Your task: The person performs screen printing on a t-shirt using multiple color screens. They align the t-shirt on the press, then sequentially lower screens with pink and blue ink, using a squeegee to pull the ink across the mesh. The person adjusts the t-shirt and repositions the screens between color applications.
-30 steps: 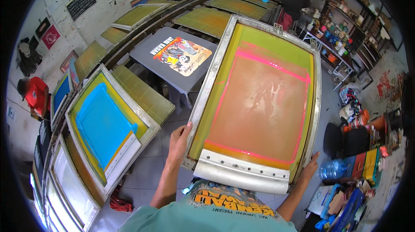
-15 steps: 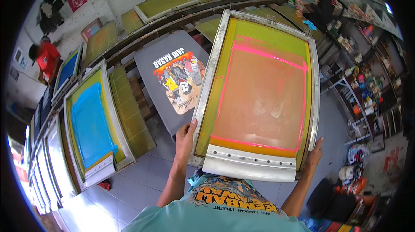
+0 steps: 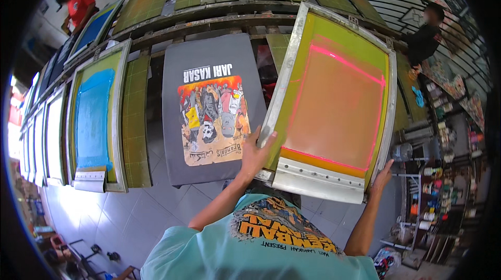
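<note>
A silkscreen with a metal frame [image 3: 278, 103] is in front of me, tilted to the right. Its mesh is yellow-green at the far end, with a brownish area edged in bright pink ink. Across its near end lies a metal-handled squeegee [image 3: 318, 182]. My left hand [image 3: 255, 153] is closed on the frame's left edge near its lower corner, thumb on top. My right hand [image 3: 383, 174] is closed around the lower right edge, its fingers partly hidden. To the left, a dark grey T-shirt [image 3: 175, 108] lies on a board, bearing a colourful printed picture and white lettering.
Another screen [image 3: 121, 123] with blue ink and its own squeegee stands left. More screens and yellow-green boards [image 3: 138, 118] line the long rack [image 3: 224, 21]. One person in red [image 3: 82, 6] is far left, another in dark clothes [image 3: 425, 37] far right. Shelves [image 3: 425, 196] of containers stand right.
The view has shifted. The silkscreen in my hands has moved right relative to the T-shirt, uncovering more of its print. My left hand's fingers have spread more at the frame's edge.
</note>
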### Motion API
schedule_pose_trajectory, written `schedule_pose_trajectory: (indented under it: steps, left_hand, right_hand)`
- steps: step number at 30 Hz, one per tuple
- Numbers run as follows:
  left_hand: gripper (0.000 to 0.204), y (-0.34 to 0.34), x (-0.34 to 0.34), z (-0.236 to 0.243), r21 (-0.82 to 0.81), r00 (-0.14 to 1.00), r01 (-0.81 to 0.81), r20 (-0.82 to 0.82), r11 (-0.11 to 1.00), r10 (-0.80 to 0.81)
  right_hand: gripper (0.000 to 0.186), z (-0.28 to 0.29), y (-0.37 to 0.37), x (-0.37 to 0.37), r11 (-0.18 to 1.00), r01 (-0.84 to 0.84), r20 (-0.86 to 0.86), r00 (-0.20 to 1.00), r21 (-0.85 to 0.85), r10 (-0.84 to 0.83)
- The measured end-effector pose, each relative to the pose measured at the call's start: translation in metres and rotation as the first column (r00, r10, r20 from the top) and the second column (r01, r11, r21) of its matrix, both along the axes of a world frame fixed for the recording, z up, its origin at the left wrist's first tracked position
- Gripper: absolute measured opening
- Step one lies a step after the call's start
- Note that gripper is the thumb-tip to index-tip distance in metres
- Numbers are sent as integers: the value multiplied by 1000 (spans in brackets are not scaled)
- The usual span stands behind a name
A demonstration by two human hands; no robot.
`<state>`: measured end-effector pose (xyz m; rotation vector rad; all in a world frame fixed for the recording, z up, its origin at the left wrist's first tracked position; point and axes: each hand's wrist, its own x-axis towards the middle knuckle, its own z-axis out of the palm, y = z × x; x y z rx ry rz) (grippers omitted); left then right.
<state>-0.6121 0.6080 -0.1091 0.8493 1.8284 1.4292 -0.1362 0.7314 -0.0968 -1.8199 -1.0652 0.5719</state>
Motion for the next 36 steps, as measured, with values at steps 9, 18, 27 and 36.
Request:
schedule_pose_trajectory:
  steps: [9,18,27,36]
  left_hand:
    - [93,101,89,-12,-231,994,-72,-96,970,51]
    - [90,144,142,-18,-462,952,-298,-214,836,221]
    - [86,159,166,-14,-498,921,-384,-263,777,287]
    - [76,142,133,-20,-441,912,-235,-408,866,40]
  right_hand:
    - [78,-57,219,83,976,-154,96,981,-151,170]
    - [73,-92,326,77,904,-394,23,915,-167,403]
    - [68,-92,348,86,860,-457,128,862,-226,491]
    - [80,-59,353,74,796,-394,226,815,-460,534]
